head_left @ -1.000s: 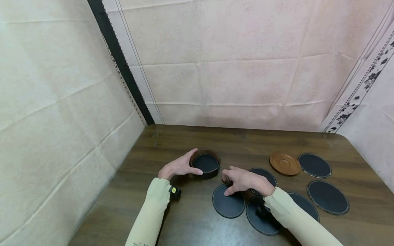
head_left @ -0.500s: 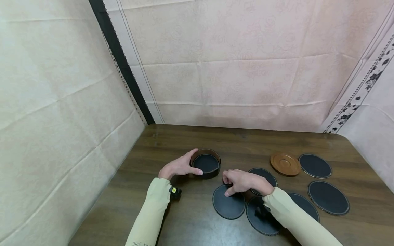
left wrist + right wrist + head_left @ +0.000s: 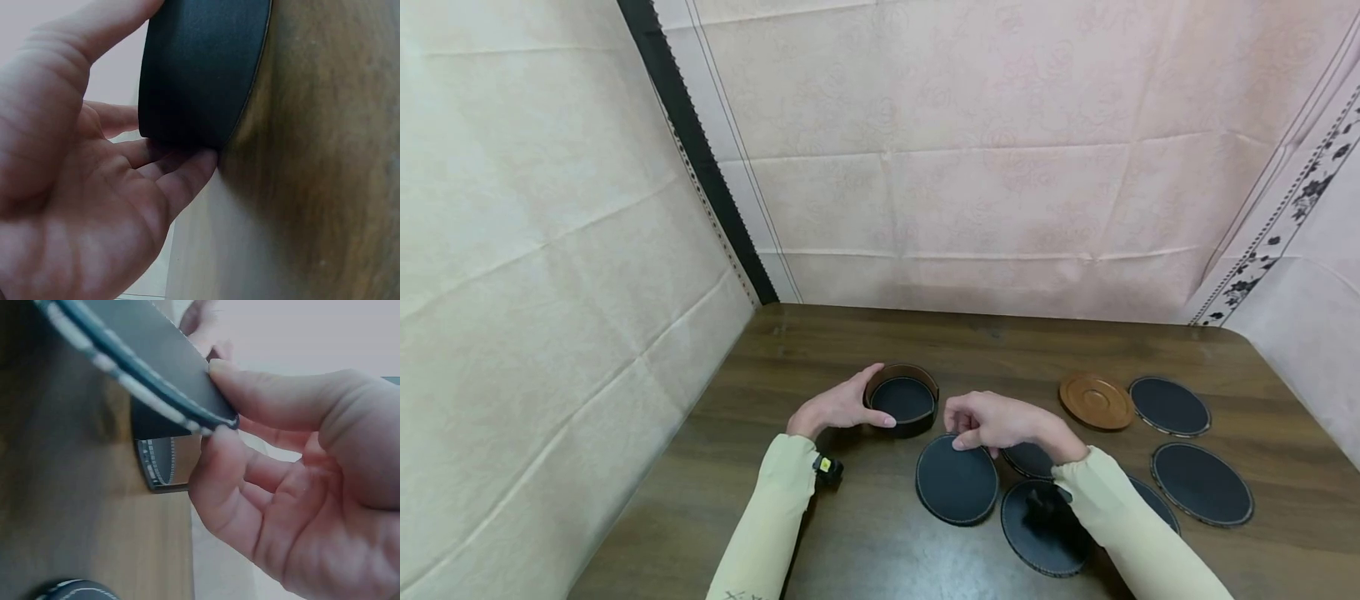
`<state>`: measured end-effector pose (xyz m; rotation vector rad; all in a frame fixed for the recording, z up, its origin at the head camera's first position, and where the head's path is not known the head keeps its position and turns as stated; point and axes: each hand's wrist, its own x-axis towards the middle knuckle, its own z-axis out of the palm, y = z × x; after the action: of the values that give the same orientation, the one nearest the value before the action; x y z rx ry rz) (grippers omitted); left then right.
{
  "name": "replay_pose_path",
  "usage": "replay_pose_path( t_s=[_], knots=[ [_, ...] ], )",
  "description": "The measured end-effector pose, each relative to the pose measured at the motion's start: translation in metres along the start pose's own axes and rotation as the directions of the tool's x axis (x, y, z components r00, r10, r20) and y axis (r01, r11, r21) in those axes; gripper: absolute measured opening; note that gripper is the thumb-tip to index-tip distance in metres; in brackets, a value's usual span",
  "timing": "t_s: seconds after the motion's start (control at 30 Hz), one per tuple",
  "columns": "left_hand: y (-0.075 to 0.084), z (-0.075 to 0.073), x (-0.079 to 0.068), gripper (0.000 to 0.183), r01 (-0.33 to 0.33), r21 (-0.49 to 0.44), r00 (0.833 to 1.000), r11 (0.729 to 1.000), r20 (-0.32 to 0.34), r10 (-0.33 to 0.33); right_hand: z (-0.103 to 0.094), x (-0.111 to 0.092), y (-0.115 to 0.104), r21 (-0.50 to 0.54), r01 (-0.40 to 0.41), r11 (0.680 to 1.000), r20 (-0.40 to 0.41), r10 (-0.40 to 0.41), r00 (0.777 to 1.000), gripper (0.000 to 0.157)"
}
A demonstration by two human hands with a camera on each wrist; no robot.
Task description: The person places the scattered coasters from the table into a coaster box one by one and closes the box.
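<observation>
A round black coaster holder (image 3: 908, 423) with a brown inner wall stands on the table, a black coaster (image 3: 902, 398) lying inside it. My left hand (image 3: 842, 406) holds the holder from its left side; the left wrist view shows fingers against the dark wall (image 3: 197, 69), with the thumb tip out of frame. My right hand (image 3: 1007, 419) pinches the far edge of another black coaster (image 3: 957, 485) between thumb and fingers. In the right wrist view this coaster (image 3: 169, 356) is tilted, its pale-stitched edge raised off the table, with the holder (image 3: 150, 420) behind it.
Several more black coasters lie flat to the right, one (image 3: 1045, 546) under the right wrist, one (image 3: 1028, 460) below the right hand, others (image 3: 1202, 483) farther right. A brown ridged disc (image 3: 1096, 402) touches or nearly touches a coaster (image 3: 1168, 406) at the back right. Pale cloth (image 3: 1000, 208) hangs behind the table.
My right hand has gone from touching the coaster on the table to pinching it, and has moved slightly up and away with its far edge raised. The left hand stays on the holder.
</observation>
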<state>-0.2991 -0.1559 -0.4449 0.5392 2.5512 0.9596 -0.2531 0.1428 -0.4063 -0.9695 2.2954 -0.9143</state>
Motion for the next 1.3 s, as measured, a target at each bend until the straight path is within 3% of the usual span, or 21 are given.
replay_pose_path(
  t_s=[0.17,0.5,0.67,0.9,1.03,1.13,1.3],
  knots=[
    [0.000,0.000,0.001,0.108,0.005,-0.003,1.000,1.000,-0.001,-0.005,-0.005,0.000,-0.002,0.021,0.031,0.999,-0.028,-0.030,0.999,0.009],
    [0.001,0.000,0.000,0.108,0.013,0.021,1.000,1.000,-0.005,-0.013,-0.016,-0.001,-0.002,0.088,0.087,0.992,-0.193,-0.069,0.979,0.013],
    [0.002,-0.001,-0.001,0.110,0.020,0.019,1.000,1.000,0.000,-0.020,-0.017,0.000,-0.002,0.134,0.131,0.982,-0.348,-0.077,0.934,0.019],
    [0.002,-0.002,0.001,0.110,0.013,0.006,1.000,1.000,0.011,-0.013,-0.013,0.008,0.000,0.206,0.145,0.968,-0.543,-0.010,0.839,0.021],
    [0.002,-0.002,0.002,0.110,0.002,0.009,1.000,1.000,0.010,-0.002,-0.008,0.014,0.005,0.244,0.152,0.958,-0.616,0.032,0.787,0.023],
    [0.002,-0.003,0.003,0.110,-0.005,0.012,1.000,1.000,0.013,0.005,-0.005,0.018,0.009,0.259,0.149,0.954,-0.637,0.053,0.769,0.026],
    [0.001,-0.003,0.003,0.109,-0.001,0.015,1.000,1.000,0.016,0.000,-0.001,0.023,0.011,0.299,0.124,0.946,-0.632,0.099,0.769,0.031]
  ],
)
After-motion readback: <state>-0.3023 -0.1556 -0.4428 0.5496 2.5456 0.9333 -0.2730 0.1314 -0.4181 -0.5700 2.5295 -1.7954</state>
